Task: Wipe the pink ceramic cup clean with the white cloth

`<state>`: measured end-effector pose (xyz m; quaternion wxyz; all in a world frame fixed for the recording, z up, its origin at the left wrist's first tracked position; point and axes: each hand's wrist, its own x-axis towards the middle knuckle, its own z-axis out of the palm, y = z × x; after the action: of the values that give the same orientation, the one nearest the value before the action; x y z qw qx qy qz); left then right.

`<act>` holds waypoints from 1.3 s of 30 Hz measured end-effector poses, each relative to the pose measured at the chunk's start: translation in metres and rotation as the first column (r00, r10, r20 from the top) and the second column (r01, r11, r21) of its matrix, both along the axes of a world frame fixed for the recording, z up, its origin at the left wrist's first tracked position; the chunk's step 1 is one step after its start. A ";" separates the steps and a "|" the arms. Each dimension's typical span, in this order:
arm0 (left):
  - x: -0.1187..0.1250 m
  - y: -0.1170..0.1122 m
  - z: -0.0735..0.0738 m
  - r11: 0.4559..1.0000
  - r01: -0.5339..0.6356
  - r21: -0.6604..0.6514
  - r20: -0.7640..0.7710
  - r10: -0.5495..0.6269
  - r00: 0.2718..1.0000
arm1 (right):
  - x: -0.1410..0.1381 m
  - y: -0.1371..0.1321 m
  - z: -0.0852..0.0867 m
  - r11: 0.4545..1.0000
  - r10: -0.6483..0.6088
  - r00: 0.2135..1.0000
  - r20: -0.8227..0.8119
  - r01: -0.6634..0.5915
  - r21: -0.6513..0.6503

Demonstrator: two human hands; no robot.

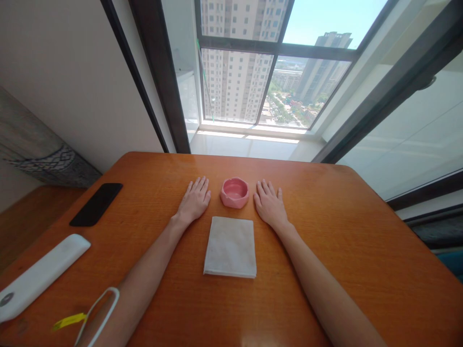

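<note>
On the orange wooden tabletop (pixel 361 250), nearest first: one white plastic loop (pixel 116 295) with a yellow tag (pixel 68 321), lying against the left forearm (pixel 144 284); one long white bar-shaped case (pixel 39 277), at the left edge. One folded white paper napkin (pixel 230 247), flat, between the forearms. Left hand (pixel 193 201) and right hand (pixel 269 205), well apart, palms down on the wood, fingers spread, holding nothing. One pink ceramic ashtray (pixel 235 193), upright, between the hands and just beyond the napkin. One black smartphone (pixel 96 204), lying farther left. Beyond the table, one dark-framed window (pixel 275 43), with a high-rise tower block (pixel 235 82) outside.
</note>
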<state>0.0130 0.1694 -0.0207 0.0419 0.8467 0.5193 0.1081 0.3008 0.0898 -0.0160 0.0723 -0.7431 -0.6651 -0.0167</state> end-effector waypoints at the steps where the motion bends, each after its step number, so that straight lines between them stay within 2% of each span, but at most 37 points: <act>1: 0.000 0.000 0.000 1.000 -0.001 -0.004 0.002 0.001 1.000 | 0.000 0.000 0.000 1.000 0.001 1.000 -0.001 -0.001 0.000; 16: -0.001 0.001 0.000 1.000 -0.002 -0.013 0.036 0.003 0.999 | 0.002 0.001 -0.003 1.000 -0.003 1.000 -0.014 0.004 0.011; 28: -0.001 0.001 -0.001 1.000 -0.004 -0.014 0.035 0.005 0.999 | 0.000 0.001 0.001 1.000 -0.005 1.000 -0.027 0.005 0.007; 39: -0.001 0.002 -0.001 1.000 -0.011 -0.011 0.013 0.011 1.000 | 0.004 0.002 -0.004 1.000 0.007 0.999 -0.053 -0.006 0.030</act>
<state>0.0120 0.1714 -0.0221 0.0491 0.8429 0.5241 0.1110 0.3045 0.0915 -0.0203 0.1012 -0.7399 -0.6650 -0.0066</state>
